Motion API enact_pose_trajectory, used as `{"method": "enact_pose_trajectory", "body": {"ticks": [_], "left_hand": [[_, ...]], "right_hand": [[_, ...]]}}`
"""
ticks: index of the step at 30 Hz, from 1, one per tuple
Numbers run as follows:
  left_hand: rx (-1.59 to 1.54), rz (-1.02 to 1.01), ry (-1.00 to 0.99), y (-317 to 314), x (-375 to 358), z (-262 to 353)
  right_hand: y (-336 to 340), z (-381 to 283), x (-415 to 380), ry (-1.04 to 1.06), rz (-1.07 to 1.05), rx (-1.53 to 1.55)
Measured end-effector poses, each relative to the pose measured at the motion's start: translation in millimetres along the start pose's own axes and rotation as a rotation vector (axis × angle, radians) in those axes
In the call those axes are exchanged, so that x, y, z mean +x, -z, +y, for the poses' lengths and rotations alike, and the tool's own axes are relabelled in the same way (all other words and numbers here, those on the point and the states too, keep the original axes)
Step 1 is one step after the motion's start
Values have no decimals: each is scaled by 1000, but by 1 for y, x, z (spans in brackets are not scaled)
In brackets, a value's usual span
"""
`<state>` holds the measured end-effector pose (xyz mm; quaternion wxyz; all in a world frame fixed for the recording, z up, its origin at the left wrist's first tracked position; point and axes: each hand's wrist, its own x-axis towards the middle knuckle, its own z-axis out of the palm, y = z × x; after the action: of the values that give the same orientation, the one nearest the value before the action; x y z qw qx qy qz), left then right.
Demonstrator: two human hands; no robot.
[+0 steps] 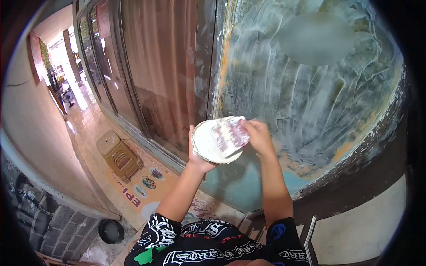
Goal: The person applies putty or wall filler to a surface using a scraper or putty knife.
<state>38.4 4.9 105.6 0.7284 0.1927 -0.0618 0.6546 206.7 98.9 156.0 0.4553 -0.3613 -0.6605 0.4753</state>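
My left hand (199, 160) supports a round plate (205, 142) from below and at its left side, fingers curled around the rim. White paste covers most of the plate. Between the fingers and thumb of my right hand (259, 135) is a flat reddish scraper (231, 138), smeared with white, lying over the plate's right half. Just beyond both hands stands a blue-green wall (266, 84), streaked with white paste and showing orange patches along its edges.
Left of the wall are brown-framed glass panes (159, 66) with curtains behind. A tan plastic stool (117, 153) sits on an orange printed banner (128, 186) on the floor. A black bucket (111, 231) is at lower left, beside grey blocks (57, 226). A passage (82, 99) runs off leftward.
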Motion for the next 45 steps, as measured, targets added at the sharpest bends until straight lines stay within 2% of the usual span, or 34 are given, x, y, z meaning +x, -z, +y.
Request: {"method": "enact_pose_trajectory", "body": {"ticks": [1,3,7,9,11,13,15,16,19,21,23,25,27,29,31,37,39,41,42,43,45], "left_hand": [[-1,-2,3,3,1,1],[24,46,-6,5,1,3],[24,52,-23,5,5,5],[4,31,0,9,4,7],[1,34,-12,13,4,10],[13,15,-10,11,5,11],[-21,-13,-6,11,6,11],[-20,-34,-4,15,7,13],[-35,-44,0,16,8,15],[-49,-94,-11,17,8,17],[-38,-57,-14,14,9,18],[-9,-8,-10,15,10,19],[-11,-46,-36,16,13,21],[-23,-53,-30,16,13,21],[-46,-137,-17,13,17,24],[-12,-93,-32,-3,40,34],[-8,-105,-35,-13,52,40],[-59,-247,-13,-13,65,46],[22,-124,-49,-23,68,47],[22,-129,-49,-24,72,47],[65,-59,-90,-25,79,48]], "right_hand": [[-1,-2,0,1,3,-1],[-3,-8,-1,105,16,-251],[1,-6,11,53,-11,-108],[-3,-2,9,96,-26,-128],[-2,-7,10,150,1,-292],[1,-3,18,119,12,-264],[1,-2,21,65,-11,-109],[0,-4,20,126,-23,-249],[1,-13,22,185,9,-415],[5,-15,29,170,38,-401],[5,-21,30,95,22,-243],[0,-14,28,161,23,-277],[0,-19,33,190,14,-498],[6,-22,37,192,6,-453],[8,-36,41,205,12,-373],[14,-81,57,337,22,-404],[16,-102,66,488,101,-649],[14,-133,70,521,154,-729],[12,-149,72,553,206,-808],[11,-165,77,557,209,-811],[10,-194,89,726,346,-1075]]}}
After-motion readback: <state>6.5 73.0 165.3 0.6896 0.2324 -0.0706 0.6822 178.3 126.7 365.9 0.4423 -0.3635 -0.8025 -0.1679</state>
